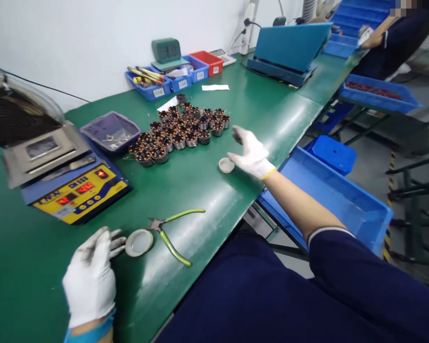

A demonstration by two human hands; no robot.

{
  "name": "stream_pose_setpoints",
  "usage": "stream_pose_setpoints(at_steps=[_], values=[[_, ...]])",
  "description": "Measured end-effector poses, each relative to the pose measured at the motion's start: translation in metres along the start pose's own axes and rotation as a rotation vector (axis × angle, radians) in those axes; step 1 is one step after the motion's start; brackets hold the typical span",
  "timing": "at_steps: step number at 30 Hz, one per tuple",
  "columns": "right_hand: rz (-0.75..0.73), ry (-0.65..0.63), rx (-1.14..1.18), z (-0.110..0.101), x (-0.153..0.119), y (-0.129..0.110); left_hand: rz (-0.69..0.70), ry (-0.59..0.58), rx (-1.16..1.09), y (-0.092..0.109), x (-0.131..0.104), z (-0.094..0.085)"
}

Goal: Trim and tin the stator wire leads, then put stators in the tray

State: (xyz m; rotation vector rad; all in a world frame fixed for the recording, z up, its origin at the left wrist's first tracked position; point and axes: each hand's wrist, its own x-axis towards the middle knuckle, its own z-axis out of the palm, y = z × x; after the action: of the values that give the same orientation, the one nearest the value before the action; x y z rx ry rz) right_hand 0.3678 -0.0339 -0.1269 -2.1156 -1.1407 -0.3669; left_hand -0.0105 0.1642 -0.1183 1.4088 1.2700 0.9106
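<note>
My left hand, in a white glove with darkened fingertips, rests at the lower left with its fingers loosely bent and apart. Its fingertips lie beside a round shallow dish, and I see nothing held in them. Just right of that dish, green-handled cutting pliers lie spread on the table. My right hand, also gloved in white, is open, thumb and fingers apart. By its thumb sits a smaller round dish. Motor stators with copper windings stand in a cluster left of my right hand.
A blue and yellow soldering unit and a purple tray stand left on the green table. Small bins line the wall. A teal stand is farther back. Blue crates stand at right; another person's arm is beyond.
</note>
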Motion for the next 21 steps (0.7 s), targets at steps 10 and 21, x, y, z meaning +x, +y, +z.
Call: stream_pose_setpoints(at_steps=[10, 21], values=[[-0.09, -0.461, -0.528, 0.046, 0.092, -0.067, 0.053, 0.005, -0.077, 0.003, -0.004, -0.006], [-0.935, -0.457, 0.397, 0.02, -0.027, -0.215, -0.154, -0.458, -0.466, 0.024, -0.044, -0.011]])
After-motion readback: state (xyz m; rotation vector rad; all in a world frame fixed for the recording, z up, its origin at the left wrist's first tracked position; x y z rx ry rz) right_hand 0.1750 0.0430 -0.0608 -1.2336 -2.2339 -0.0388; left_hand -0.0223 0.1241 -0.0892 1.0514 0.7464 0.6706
